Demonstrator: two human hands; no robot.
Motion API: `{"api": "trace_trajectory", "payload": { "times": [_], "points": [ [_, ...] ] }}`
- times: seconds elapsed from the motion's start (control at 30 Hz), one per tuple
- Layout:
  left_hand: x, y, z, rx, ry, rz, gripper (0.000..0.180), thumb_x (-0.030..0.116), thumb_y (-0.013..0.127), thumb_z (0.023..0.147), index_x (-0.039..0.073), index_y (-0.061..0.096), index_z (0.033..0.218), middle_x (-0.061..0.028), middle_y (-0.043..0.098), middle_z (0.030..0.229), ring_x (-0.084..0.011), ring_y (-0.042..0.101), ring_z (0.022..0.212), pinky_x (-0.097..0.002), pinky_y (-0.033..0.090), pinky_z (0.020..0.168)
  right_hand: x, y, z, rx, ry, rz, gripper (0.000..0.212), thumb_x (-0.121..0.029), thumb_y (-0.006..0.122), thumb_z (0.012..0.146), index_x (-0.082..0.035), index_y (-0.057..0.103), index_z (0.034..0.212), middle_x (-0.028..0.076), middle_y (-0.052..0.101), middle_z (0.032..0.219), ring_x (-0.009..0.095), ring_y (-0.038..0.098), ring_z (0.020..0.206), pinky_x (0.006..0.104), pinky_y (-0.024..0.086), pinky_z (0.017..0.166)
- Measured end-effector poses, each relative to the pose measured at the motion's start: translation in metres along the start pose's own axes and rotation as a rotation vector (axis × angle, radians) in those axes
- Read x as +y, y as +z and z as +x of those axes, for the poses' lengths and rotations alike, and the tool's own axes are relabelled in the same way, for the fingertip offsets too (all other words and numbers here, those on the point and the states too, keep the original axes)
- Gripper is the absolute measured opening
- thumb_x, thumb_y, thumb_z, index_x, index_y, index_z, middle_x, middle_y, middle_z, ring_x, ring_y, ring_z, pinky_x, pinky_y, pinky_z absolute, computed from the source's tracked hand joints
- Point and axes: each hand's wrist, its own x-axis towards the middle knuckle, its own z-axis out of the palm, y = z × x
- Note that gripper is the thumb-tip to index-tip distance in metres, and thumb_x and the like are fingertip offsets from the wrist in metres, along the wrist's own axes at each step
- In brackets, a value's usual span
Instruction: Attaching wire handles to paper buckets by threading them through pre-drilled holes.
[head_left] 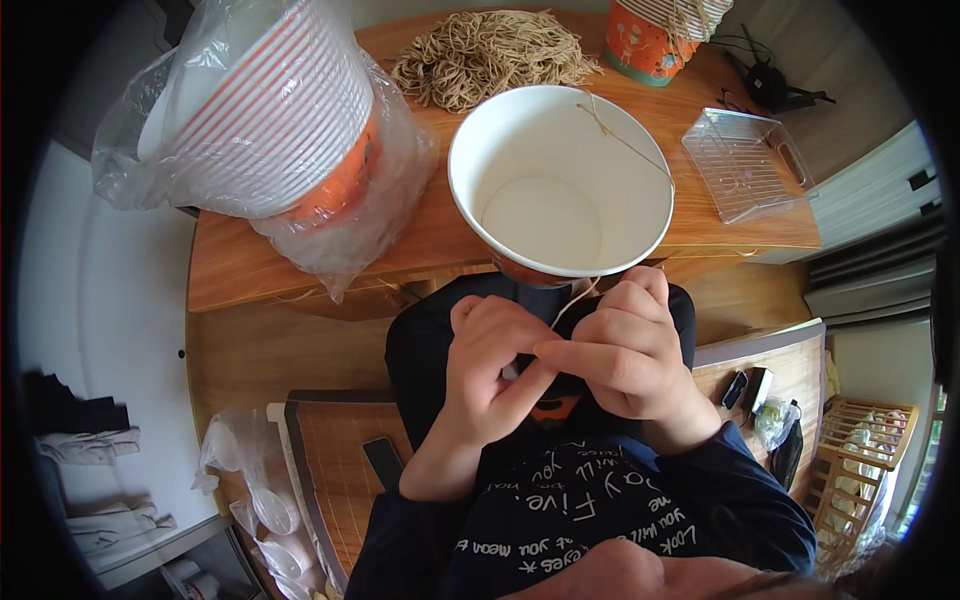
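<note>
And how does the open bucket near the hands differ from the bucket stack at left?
The open bucket is single; the bucket stack holds many, nested. The open bucket is uncovered; the bucket stack is wrapped in a clear plastic bag. Both have white rims.

The left hand and right hand conceal the cord's near end. The upper edge crops the bagged bucket stack and the orange bucket stack.

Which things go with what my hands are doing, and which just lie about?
Likely the job:
round white paper bucket
thin beige string
tangled string heap
plastic-bagged orange bucket stack
string-draped orange bucket stack

Apparently lying about:
clear ribbed plastic tray
black rectangular phone
black corded device
</note>
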Motion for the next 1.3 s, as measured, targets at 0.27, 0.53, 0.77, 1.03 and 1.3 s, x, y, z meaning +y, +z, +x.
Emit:
{"api": "trace_trajectory", "payload": {
  "times": [0.27, 0.53, 0.77, 1.03, 1.3],
  "points": [
    [0.003, 0.011, 0.001, 0.229, -0.034, -0.111, 0.009, 0.002, 0.069, 0.078, 0.007, 0.065, 0.084, -0.0037, 0.063, 0.081, -0.0201, 0.055, 0.075, -0.0327, 0.035, 0.079, -0.004, -0.014, 0.007, 0.073, 0.093, 0.060, 0.034, -0.009, 0.077, 0.078, -0.007, 0.070, 0.111, -0.001, 0.063, 0.080, 0.019, 0.051, 0.074, 0.0336, 0.039, 0.074],
    [-0.009, 0.023, 0.008, 0.389, -0.207, -0.103, 0.011, -0.002, 0.068, 0.086, 0.005, 0.059, 0.084, -0.0052, 0.059, 0.081, -0.0195, 0.052, 0.079, -0.0321, 0.036, 0.077, -0.003, -0.022, 0.001, 0.154, 0.149, 0.056, 0.032, -0.002, 0.075, 0.073, -0.005, 0.069, 0.104, 0.001, 0.062, 0.077, 0.021, 0.051, 0.075, 0.0320, 0.041, 0.069],
    [-0.013, 0.028, 0.011, 0.432, -0.211, -0.096, 0.013, -0.001, 0.066, 0.089, 0.005, 0.056, 0.083, -0.0055, 0.059, 0.080, -0.0191, 0.049, 0.076, -0.0327, 0.036, 0.078, -0.003, -0.024, 0.001, 0.154, 0.141, 0.041, 0.031, -0.001, 0.075, 0.072, -0.005, 0.069, 0.102, 0.001, 0.061, 0.076, 0.021, 0.051, 0.074, 0.0320, 0.041, 0.069],
    [-0.015, 0.031, 0.014, 0.439, -0.230, -0.050, 0.012, 0.003, 0.066, 0.090, 0.006, 0.057, 0.084, -0.0026, 0.061, 0.080, -0.0179, 0.051, 0.078, -0.0329, 0.034, 0.082, -0.004, -0.031, 0.012, 0.150, 0.123, 0.005, 0.031, 0.000, 0.076, 0.071, -0.007, 0.070, 0.100, 0.001, 0.063, 0.078, 0.021, 0.053, 0.075, 0.0319, 0.041, 0.070],
    [-0.011, 0.029, 0.016, 0.403, -0.184, -0.030, 0.011, 0.008, 0.068, 0.091, 0.008, 0.057, 0.087, -0.0007, 0.061, 0.080, -0.0165, 0.052, 0.079, -0.0336, 0.032, 0.085, 0.027, -0.057, 0.083, -0.266, 0.177, 0.074, 0.026, 0.001, 0.072, 0.077, -0.006, 0.070, 0.102, 0.007, 0.069, 0.092, 0.029, 0.066, 0.087, 0.0397, 0.052, 0.079]
  ]
}}
